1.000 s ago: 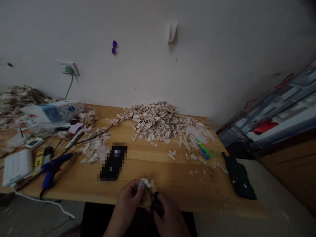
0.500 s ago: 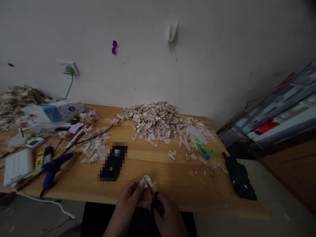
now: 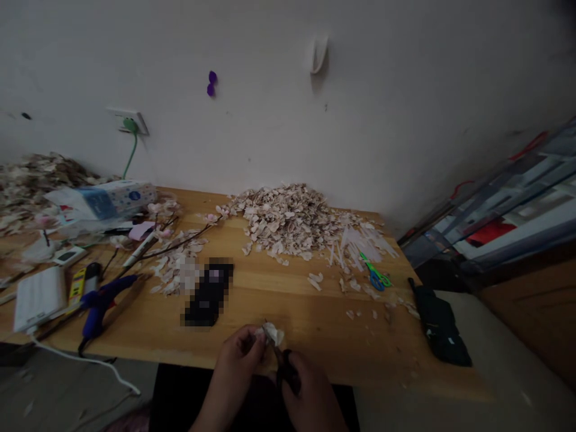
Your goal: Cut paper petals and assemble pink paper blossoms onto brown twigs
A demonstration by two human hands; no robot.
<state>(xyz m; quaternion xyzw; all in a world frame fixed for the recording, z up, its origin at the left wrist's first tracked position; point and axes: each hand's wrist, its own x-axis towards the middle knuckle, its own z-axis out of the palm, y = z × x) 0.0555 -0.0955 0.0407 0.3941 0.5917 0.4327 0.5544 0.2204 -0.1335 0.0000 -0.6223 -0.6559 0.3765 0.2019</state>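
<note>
Near the front edge of the wooden table (image 3: 252,300), my left hand (image 3: 240,357) pinches a small whitish petal piece (image 3: 274,333). My right hand (image 3: 306,384) is wrapped round the handles of black-handled scissors (image 3: 285,366). The scissor blades point up and left and lie across the petal piece, beside my left fingertips. A large heap of pale dried petals (image 3: 288,219) lies farther back against the wall. A dark pixelated phone-like object (image 3: 209,294) rests to the left of my hands.
At the left are a blue glue gun (image 3: 96,312), a white power bank (image 3: 39,299), a tissue pack (image 3: 112,201) and a blossom branch (image 3: 180,243). Green-and-blue scissors (image 3: 375,276), white strips (image 3: 362,243) and a dark folded pouch (image 3: 441,327) lie at the right.
The petal piece has shifted right and now shows more on the right side of the blades. My hands stay nearly in place. The whole view has moved slightly.
</note>
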